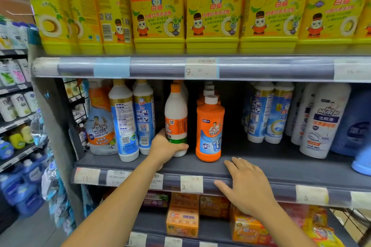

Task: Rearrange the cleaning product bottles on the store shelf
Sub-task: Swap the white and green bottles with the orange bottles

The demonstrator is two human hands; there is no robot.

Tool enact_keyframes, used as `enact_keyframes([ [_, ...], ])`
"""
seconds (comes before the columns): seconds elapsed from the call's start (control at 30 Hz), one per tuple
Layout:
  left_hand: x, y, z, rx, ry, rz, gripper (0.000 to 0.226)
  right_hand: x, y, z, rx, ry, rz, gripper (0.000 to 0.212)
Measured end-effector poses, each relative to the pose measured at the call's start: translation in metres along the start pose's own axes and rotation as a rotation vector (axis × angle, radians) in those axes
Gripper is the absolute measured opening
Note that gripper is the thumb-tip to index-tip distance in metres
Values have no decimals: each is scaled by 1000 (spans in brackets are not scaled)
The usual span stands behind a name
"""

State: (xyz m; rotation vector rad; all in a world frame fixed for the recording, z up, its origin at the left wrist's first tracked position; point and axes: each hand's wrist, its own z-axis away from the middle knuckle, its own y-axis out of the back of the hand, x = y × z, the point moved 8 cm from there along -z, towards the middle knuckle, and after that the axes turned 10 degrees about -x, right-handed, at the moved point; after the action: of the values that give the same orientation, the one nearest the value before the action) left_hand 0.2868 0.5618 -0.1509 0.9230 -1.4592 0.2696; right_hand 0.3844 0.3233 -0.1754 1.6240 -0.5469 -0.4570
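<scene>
The white bottle (176, 110) with the orange cap stands upright on the middle shelf (271, 164), near its front edge, between the orange bottle (209, 128) on one side and the blue-labelled bottles (124, 120) on the other. The left hand (164, 149) has its grip closed round the bottle's lower body, fingers wrapped across the front just above the base; the right hand (247, 184) lies flat and spread on the shelf's front lip, holding nothing. The bottle looks like stiff plastic, probably full and so fairly weighty, with a glossy label that may be a little slippery; a low hold should serve well for sliding it along the shelf, though for a lift a grip nearer the middle, below the shoulder, would likely tip it less; the narrow neck seems the poorer place. As for writing, "Mr Muscle" reads clearly on the orange bottle, on the tall white bottle (323, 120) further right and on the spray refill (101, 124) at the left, and shows in part on the held bottle's orange label; the yellow jugs (158, 12) above carry "127" on a red band; the upper price tag (201, 68) reads "9.90" and the lower price tag (191, 184) begins "3."; the others are too blurred to read.
</scene>
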Motion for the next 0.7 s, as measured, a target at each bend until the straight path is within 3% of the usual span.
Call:
enact_keyframes([
  [0.5,6,2,5,2,18,-114,66,-1,4,1,-1,-1,-27,84],
  [0.7,6,2,25,-91,118,-170,69,-13,16,9,16,-6,-146,66],
])
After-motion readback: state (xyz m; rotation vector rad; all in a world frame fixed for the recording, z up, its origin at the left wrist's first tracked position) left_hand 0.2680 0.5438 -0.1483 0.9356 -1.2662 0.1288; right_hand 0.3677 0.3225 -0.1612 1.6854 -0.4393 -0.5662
